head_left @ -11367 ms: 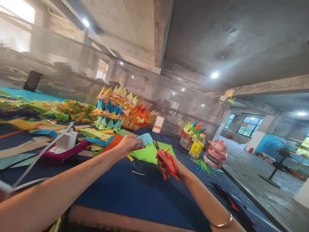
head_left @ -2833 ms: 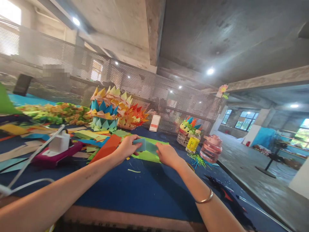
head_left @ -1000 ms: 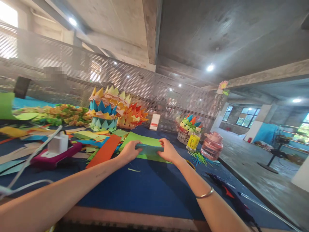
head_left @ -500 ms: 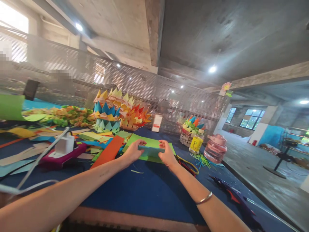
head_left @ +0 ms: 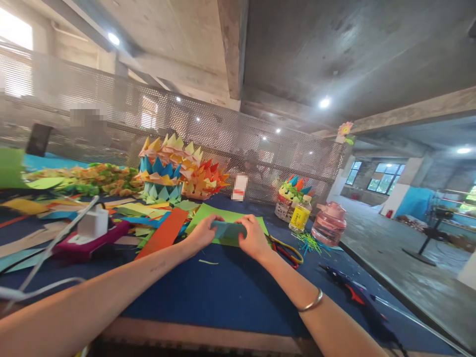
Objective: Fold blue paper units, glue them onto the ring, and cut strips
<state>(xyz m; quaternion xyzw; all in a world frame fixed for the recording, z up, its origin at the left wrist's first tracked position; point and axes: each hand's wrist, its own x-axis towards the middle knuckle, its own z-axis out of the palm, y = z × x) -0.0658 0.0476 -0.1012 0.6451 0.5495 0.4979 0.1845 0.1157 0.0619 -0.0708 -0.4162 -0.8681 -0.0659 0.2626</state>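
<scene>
Between my hands is a small strip of blue paper (head_left: pixel 229 230), held up over a green paper sheet (head_left: pixel 203 214) on the table. My left hand (head_left: pixel 206 231) grips the strip's left end, thumb and fingers closed on it. At the opposite end, my right hand (head_left: pixel 253 237) pinches the paper with curled fingers. An orange paper strip (head_left: pixel 163 233) lies left of the green sheet. Scissors (head_left: pixel 288 250) with yellow and red handles rest just right of my right wrist.
A glue gun (head_left: pixel 357 292) lies at the right. Behind it stand a pink water bottle (head_left: pixel 329 224), a yellow-labelled bottle (head_left: pixel 300 215) and thin paper shreds (head_left: pixel 311 242). Folded-paper crowns (head_left: pixel 163 168) stand at back left, near a power strip (head_left: pixel 91 240) with cables and scattered paper strips.
My right hand has moved a little toward the left, and its fingers curl more over the blue paper's end. The whole view has shifted slightly.
</scene>
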